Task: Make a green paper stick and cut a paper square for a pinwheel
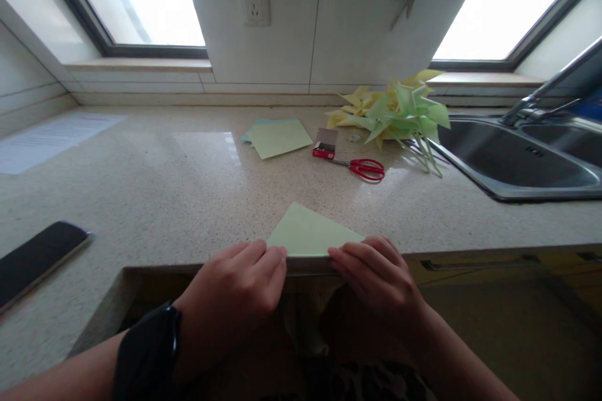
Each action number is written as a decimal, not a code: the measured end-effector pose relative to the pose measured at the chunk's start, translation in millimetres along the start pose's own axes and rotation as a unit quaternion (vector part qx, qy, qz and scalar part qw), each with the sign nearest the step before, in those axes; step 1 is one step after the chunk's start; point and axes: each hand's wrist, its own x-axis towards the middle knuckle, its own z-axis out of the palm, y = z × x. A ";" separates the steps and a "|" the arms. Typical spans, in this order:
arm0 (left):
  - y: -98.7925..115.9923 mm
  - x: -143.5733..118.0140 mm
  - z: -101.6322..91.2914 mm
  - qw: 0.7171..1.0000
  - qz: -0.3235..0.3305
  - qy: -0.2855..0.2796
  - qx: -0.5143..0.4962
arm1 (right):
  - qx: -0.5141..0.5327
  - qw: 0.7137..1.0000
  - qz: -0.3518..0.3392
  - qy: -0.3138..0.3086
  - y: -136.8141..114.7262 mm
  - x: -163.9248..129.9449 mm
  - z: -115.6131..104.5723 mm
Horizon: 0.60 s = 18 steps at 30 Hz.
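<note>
A light green paper [308, 233] folded into a triangle lies at the front edge of the speckled countertop [179, 188]. My left hand [235, 288], with a black watch on the wrist, presses its fingertips on the paper's left end along the folded edge. My right hand [376, 276] presses the paper's right end in the same way. Both hands hang partly over the counter's edge.
Further back lie a stack of green paper sheets [277, 136], a small red box [325, 143], red scissors [364, 168] and a heap of yellow and green paper pinwheels [399, 113]. A steel sink [517, 156] is at right, a black phone [37, 257] at left.
</note>
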 end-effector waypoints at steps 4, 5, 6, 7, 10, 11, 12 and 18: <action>3.0 -2.8 0.1 1.000 -0.007 -0.008 0.000 | 0.030 0.999 0.036 -0.002 -2.2 1.3 -1.2; 3.7 -3.9 0.1 1.000 -0.009 -0.010 0.002 | 0.035 0.998 0.046 0.002 -3.3 2.5 -1.3; 4.3 -5.0 0.2 1.000 -0.011 -0.013 0.003 | 0.041 0.998 0.053 0.008 -4.3 3.9 -1.5; 4.6 -5.9 0.3 1.000 -0.012 -0.014 0.004 | 0.046 0.997 0.059 0.013 -5.2 5.5 -1.7; 3.7 -6.9 1.6 1.000 -0.006 -0.002 0.003 | 0.061 0.996 0.067 0.014 -5.8 10.5 -2.3; 2.8 -6.6 2.1 1.000 -0.005 0.006 0.002 | 0.064 0.996 0.067 0.004 -5.5 12.0 -2.6; 1.9 -6.0 2.5 1.000 -0.004 0.012 0.002 | 0.065 0.996 0.067 -0.008 -5.1 13.4 -3.0; -2.0 -0.6 1.1 0.999 -0.020 0.023 -0.009 | 0.063 0.996 0.059 -0.025 -5.3 23.8 -11.8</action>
